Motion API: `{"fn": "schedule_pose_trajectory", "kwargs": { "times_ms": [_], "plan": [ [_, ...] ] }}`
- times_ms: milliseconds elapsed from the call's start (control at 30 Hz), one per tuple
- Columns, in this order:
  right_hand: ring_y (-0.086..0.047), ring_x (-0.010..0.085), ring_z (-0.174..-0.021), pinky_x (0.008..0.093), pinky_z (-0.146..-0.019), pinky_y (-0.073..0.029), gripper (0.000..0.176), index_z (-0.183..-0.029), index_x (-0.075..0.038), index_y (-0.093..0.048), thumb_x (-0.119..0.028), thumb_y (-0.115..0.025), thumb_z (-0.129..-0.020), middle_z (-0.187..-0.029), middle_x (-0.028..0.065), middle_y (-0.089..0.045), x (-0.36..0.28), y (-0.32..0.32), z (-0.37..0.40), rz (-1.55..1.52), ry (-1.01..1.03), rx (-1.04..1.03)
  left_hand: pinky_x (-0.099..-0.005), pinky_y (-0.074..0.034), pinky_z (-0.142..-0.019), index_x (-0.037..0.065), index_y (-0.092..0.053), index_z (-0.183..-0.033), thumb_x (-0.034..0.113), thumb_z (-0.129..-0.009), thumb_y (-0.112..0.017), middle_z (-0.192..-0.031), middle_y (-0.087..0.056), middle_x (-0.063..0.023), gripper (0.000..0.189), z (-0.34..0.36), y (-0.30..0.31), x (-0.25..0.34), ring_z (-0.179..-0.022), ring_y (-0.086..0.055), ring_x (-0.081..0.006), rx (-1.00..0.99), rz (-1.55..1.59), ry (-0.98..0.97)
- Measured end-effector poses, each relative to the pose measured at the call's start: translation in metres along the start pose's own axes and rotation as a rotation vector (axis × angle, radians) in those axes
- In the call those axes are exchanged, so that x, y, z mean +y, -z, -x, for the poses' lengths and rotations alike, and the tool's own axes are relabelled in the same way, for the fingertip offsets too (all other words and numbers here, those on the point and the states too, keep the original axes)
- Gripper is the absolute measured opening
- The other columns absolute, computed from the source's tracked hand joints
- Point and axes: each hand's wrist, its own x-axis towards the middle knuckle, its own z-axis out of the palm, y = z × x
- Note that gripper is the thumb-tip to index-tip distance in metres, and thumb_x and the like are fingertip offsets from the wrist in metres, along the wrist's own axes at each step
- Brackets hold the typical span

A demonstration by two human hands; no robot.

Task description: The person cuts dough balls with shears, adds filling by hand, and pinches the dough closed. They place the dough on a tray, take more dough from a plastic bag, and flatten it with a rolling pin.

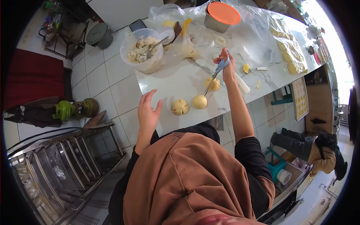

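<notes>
My right hand (226,64) grips a pair of scissors (216,73) by its blue-grey handles. The blades point down at a smooth round dough ball (199,102) and their tips meet its top. Left of it sits a dough ball with cuts (180,107) spread around its top. Another cut dough ball (212,84) lies behind, partly covered by the scissors. My left hand (149,108) hovers by the table's left edge with fingers apart and nothing in it, left of the cut ball.
A tub of pale filling (142,50) with a spoon stands at the table's back left. Behind are plastic bags (190,47) and an orange-lidded container (221,17). A white-handled tool (242,83) lies beside my right forearm. A tray rack (67,165) stands left; another person (315,150) is at right.
</notes>
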Motion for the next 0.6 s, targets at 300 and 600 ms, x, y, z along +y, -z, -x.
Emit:
{"fn": "schedule_pose_trajectory", "kwargs": {
  "times_ms": [300, 600],
  "plan": [
    [-0.056, 0.0162, -0.059, 0.0266, -0.056, -0.046, 0.05, -0.081, -0.001, -0.05, -0.05, -0.059, -0.074, -0.062, 0.0017, -0.044, 0.007, -0.006, -0.019, -0.036, -0.077, -0.043, -0.0238, -0.045, -0.051, 0.01, -0.057, -0.1, 0.011, -0.075, -0.058, -0.096, -0.056, -0.0056, 0.025, 0.008, 0.011, -0.025, -0.076, -0.054, -0.0166, 0.076, 0.086, 0.114],
    [-0.055, 0.0148, -0.056, 0.0252, -0.057, -0.045, 0.049, -0.081, -0.003, -0.042, -0.05, -0.056, -0.076, -0.059, -0.0009, -0.042, 0.01, 0.062, 0.054, -0.286, -0.012, 0.564, -0.0233, -0.046, -0.05, 0.01, -0.058, -0.099, 0.009, -0.076, -0.057, -0.095, -0.058, -0.006, 0.023, 0.004, 0.008, -0.034, -0.075, -0.056, -0.0154, 0.098, 0.126, 0.181]
  ]
}}
